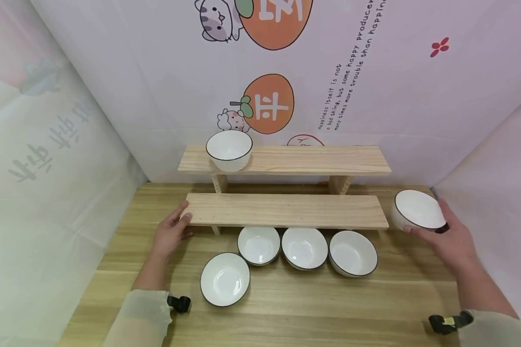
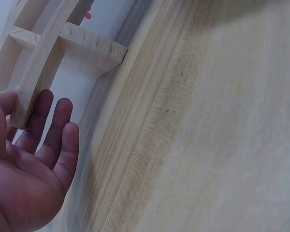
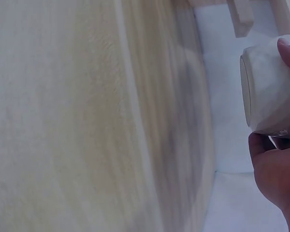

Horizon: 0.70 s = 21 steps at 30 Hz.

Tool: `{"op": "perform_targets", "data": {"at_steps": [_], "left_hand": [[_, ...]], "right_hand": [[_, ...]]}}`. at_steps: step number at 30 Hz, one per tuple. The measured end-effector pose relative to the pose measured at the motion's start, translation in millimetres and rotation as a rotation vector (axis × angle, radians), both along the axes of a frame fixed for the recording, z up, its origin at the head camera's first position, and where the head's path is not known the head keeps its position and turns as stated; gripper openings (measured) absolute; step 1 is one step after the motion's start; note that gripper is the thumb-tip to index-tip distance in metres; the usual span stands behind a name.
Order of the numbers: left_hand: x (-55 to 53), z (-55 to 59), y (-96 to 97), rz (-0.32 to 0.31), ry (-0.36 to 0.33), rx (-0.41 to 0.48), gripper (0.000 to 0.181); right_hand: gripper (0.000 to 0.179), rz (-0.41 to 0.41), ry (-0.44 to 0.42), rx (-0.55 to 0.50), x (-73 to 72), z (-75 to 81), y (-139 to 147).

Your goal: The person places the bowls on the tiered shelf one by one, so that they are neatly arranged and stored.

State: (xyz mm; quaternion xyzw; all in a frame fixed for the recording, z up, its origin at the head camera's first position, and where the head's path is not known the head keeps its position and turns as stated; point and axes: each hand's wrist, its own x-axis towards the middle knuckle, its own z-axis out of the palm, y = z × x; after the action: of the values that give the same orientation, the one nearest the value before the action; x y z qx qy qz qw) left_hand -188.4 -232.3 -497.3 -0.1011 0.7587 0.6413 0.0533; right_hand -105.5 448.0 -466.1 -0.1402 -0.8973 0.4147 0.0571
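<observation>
My right hand (image 1: pixel 453 241) grips a white bowl (image 1: pixel 418 209) with a dark rim, off the right end of a two-tier wooden shelf. In the right wrist view the same bowl (image 3: pixel 273 87) is held above the table, thumb on one side and fingers on the other. My left hand (image 1: pixel 170 233) pinches the left end of the lower shelf board (image 1: pixel 286 210). From the left wrist, the thumb and index finger are seen about that board (image 2: pixel 31 92), the other fingers loosely extended. Another white bowl (image 1: pixel 229 152) stands at the left of the upper board (image 1: pixel 312 160).
Three white bowls stand in a row before the shelf: left bowl (image 1: pixel 259 246), middle bowl (image 1: pixel 305 248), right bowl (image 1: pixel 353 254). A further bowl (image 1: pixel 225 279) sits nearer, at the front left. Printed sheeting (image 1: pixel 156 86) walls the wooden table (image 1: pixel 312 313) at the back and sides.
</observation>
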Motion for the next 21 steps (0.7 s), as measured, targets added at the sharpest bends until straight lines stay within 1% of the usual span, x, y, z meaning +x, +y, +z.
{"op": "perform_targets", "data": {"at_steps": [10, 14, 21], "left_hand": [[-0.5, -0.7, 0.8, -0.005, 0.009, 0.009, 0.063], [-0.6, -1.0, 0.4, -0.009, 0.011, 0.01, 0.063], [-1.0, -1.2, -0.7, -0.002, -0.005, 0.0, 0.064]], "right_hand": [[0.115, 0.019, 0.006, -0.004, 5.7, 15.5, -11.6], [0.112, 0.032, 0.038, 0.0, 4.9, 21.2, -15.7], [0.105, 0.053, 0.091, -0.027, 4.3, 29.3, -26.7]]}}
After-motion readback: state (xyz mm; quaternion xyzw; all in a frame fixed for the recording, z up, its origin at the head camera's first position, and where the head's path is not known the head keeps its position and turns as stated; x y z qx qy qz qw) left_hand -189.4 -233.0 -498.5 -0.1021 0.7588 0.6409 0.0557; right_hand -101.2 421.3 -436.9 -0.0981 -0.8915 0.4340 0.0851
